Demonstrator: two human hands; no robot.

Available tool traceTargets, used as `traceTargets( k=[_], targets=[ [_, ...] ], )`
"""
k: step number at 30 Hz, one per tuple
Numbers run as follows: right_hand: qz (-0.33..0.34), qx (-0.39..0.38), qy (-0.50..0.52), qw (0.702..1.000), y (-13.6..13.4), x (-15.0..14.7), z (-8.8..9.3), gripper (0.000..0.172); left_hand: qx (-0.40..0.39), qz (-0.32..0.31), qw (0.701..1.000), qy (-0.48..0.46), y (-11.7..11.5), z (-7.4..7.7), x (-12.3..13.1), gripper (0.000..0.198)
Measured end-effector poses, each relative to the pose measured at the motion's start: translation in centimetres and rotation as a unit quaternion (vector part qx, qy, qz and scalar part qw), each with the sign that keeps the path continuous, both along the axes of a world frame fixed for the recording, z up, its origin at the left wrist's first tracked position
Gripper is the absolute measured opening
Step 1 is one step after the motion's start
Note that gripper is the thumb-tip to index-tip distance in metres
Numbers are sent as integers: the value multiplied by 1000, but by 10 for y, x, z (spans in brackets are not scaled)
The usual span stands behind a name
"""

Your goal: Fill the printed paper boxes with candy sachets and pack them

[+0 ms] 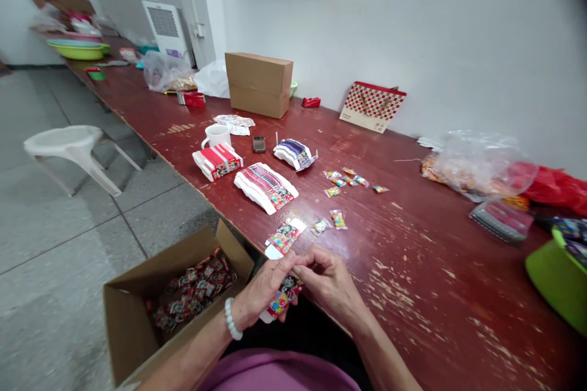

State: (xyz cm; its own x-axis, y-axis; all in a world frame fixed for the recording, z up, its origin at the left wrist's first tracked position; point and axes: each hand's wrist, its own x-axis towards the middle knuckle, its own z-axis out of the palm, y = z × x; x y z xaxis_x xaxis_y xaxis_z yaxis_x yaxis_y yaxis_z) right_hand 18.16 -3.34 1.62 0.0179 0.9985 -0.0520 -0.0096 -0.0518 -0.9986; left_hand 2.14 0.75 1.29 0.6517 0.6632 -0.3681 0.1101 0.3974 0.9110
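Observation:
My left hand (263, 290), with a white bead bracelet on the wrist, grips a small colourful printed packet (283, 298) at the table's near edge. My right hand (326, 278) is closed in a pinch at the top of the same packet, fingertips meeting those of the left. Just beyond the hands lies another printed packet (285, 235) on the red-brown table (413, 269). Two small wrapped sweets (330, 222) lie to its right. An open cardboard box (174, 302) holding several filled packets stands at my lower left.
Fanned stacks of flat packets (266, 186) (217, 160) (295, 153), a white mug (216, 134), a phone (259, 144), scattered sweets (351, 181), a closed carton (259, 82), a chequered gift bag (372, 106), clear plastic bags (477, 165) and a green bowl (559, 278) sit on the table. A white stool (68, 146) stands at left.

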Motion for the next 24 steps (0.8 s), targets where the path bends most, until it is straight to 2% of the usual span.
traceTargets(
  k=[4, 6, 9, 11, 13, 15, 16, 18, 19, 21, 24],
  targets=[
    [39, 31, 41, 998, -6, -6, -3, 26, -40, 46, 997, -45, 0, -3, 0, 70],
    [15, 58, 38, 997, -8, -13, -10, 25, -78, 82, 991, -70, -2, -7, 3, 67],
    [-49, 96, -28, 994, -10, -23, -23, 25, -122, 139, 978, -100, -6, -10, 9, 59],
    [-61, 83, -57, 993, -9, -25, -27, 26, -133, 151, 973, -116, -6, -10, 10, 52],
    [-20, 30, -41, 999, -3, -19, -27, 30, -134, 126, 974, -132, -5, -10, 8, 52],
    [4, 2, -40, 999, 8, -2, -23, 34, -128, 95, 976, -146, -4, -11, 1, 55],
    [-13, 5, -67, 998, 17, 10, -21, 35, -123, 86, 978, -146, -4, -12, -3, 55],
    [-100, 34, -182, 978, 39, 41, -18, 34, -117, 77, 981, -133, -5, -18, -13, 50],
    [-155, 28, -257, 953, 51, 57, -19, 34, -121, 74, 982, -122, -6, -23, -19, 46],
    [-220, 7, -291, 931, 73, 87, -22, 40, -127, 70, 985, -95, -9, -34, -32, 43],
    [-252, -38, -293, 922, 96, 117, -33, 45, -101, 52, 992, -50, -8, -51, -57, 54]
  ],
)
